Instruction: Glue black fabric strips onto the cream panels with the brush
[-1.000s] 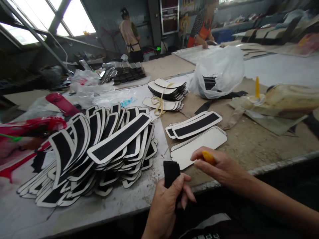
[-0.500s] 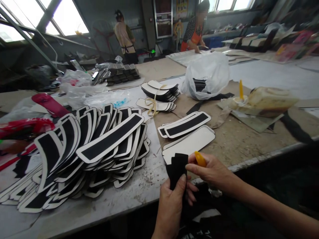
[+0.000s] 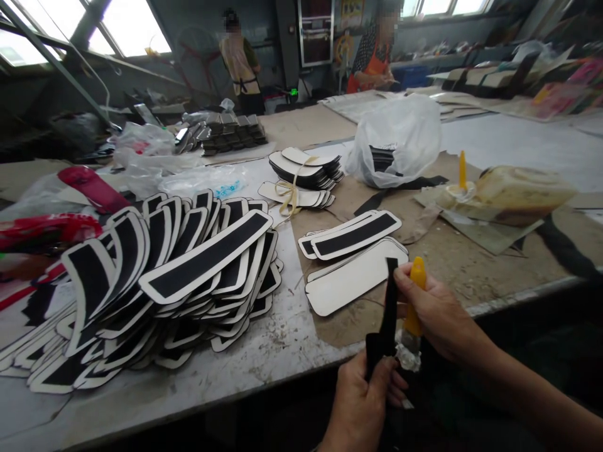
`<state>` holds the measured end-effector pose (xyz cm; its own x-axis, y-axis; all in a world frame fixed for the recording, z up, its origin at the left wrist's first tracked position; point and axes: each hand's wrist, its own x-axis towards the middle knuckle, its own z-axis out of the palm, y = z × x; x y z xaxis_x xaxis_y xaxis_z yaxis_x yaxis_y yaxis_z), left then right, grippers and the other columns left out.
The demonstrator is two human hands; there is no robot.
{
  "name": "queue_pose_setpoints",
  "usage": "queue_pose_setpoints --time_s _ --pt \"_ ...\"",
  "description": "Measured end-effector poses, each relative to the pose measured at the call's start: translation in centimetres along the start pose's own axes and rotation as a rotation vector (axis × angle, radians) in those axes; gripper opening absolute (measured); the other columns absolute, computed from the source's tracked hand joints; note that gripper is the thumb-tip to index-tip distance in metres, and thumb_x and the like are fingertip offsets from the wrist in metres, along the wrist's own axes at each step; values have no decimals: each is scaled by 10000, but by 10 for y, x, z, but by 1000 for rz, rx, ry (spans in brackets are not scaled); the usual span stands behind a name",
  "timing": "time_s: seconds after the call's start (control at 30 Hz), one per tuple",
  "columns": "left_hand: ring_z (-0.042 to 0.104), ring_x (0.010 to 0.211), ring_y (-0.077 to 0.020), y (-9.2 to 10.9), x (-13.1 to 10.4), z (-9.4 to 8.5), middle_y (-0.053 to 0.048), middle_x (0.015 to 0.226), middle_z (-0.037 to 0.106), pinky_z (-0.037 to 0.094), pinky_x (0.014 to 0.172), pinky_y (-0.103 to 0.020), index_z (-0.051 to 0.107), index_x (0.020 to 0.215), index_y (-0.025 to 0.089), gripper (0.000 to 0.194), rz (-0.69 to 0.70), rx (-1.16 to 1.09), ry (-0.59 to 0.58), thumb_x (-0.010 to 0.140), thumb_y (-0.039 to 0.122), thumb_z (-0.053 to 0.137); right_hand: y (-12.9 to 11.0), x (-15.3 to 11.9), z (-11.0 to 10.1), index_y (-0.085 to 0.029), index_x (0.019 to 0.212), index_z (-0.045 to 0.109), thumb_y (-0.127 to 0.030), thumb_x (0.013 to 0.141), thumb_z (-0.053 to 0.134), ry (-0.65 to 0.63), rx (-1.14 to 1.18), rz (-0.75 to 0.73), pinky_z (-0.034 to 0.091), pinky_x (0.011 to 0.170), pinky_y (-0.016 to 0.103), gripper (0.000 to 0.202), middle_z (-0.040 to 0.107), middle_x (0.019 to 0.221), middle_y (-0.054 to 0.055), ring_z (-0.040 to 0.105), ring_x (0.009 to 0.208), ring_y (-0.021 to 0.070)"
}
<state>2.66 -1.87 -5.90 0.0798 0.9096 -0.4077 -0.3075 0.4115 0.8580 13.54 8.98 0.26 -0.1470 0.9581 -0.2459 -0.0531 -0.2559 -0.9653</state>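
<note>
My left hand (image 3: 353, 402) is closed around a bunch of black fabric strips (image 3: 375, 349) at the table's near edge. Between thumb and finger, my right hand (image 3: 440, 311) pinches the upper end of one black strip (image 3: 391, 292), pulled up from the bunch. The same hand grips a yellow-handled brush (image 3: 418, 279), its bristles down and caked with whitish paste. Just beyond lies a small stack of plain white curved pieces (image 3: 351, 282). Behind it are white pieces with black centres (image 3: 360, 233).
A large heap of black-centred white pieces (image 3: 202, 260) covers the left. Further back are a tied bundle (image 3: 306, 169), a plastic bag (image 3: 400, 135) with dark pieces, and a stained glue container (image 3: 518, 188) with a yellow stick. Two people stand at the far side.
My right hand has drawn one black strip up and away from the bunch. Both hands have shifted right, and the brush now points down with its pasted bristles showing.
</note>
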Motion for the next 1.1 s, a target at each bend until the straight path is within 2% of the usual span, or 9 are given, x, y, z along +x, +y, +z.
queue_pose_setpoints --time_s 0.1,0.2,0.3,0.37,0.5,0.57,0.67,0.93,1.1 --pt "529 498 -123 -4 -8 -15 -37 585 593 411 493 -240 580 762 123 448 -43 -4 2 745 570 593 -14 14 -21 -243 771 415 -486 790 586 89 -44 -117 343 393 212 298 428 540 -72 395 423 93" --pt "390 403 -74 2 -15 -40 42 443 464 295 425 -207 578 713 128 471 -107 -34 269 645 582 685 -31 29 -48 -232 784 482 -504 807 552 99 -387 -192 285 396 228 282 416 515 -62 364 416 98" --pt "281 418 -45 18 -12 -61 94 444 364 214 422 -192 546 720 149 451 -69 -89 583 572 508 776 -41 41 -56 -198 728 548 -488 824 520 -150 -896 -270 341 510 249 307 505 597 -16 448 533 123" --pt "255 413 -43 29 -2 -69 105 436 324 201 411 -197 496 682 166 436 -29 -159 650 576 476 785 -40 49 -43 -191 682 534 -457 850 475 -385 -1084 -331 343 559 252 320 513 606 -12 455 565 129" --pt "188 382 -29 46 24 -74 135 425 235 154 389 -195 553 761 134 470 -24 -294 603 566 504 768 -31 66 8 -189 721 523 -375 891 423 -739 -1166 -403 319 570 231 271 510 618 -21 438 575 119" --pt "170 383 -23 50 33 -74 140 437 219 143 392 -190 576 828 113 505 -35 -310 568 581 519 750 -27 75 32 -188 742 536 -332 883 445 -833 -1193 -416 310 567 218 222 522 635 -17 443 581 114" --pt "151 383 -16 52 40 -75 143 436 205 135 394 -185 565 783 118 472 -53 -322 539 603 519 736 -20 88 56 -191 759 566 -303 861 480 -902 -1274 -440 300 555 208 174 560 656 -3 464 584 116" --pt "284 401 -44 49 47 -80 97 440 346 213 396 -188 466 671 169 407 -17 -220 562 716 522 663 -9 103 72 -199 847 621 -276 850 478 -949 -1467 -465 298 545 226 163 643 716 53 572 646 168" --pt "316 387 -58 47 52 -79 95 423 393 223 383 -188 509 759 156 337 -20 -97 604 696 415 715 -4 105 72 -191 862 628 -256 831 485 -957 -1451 -513 286 538 234 159 652 718 51 585 650 175"
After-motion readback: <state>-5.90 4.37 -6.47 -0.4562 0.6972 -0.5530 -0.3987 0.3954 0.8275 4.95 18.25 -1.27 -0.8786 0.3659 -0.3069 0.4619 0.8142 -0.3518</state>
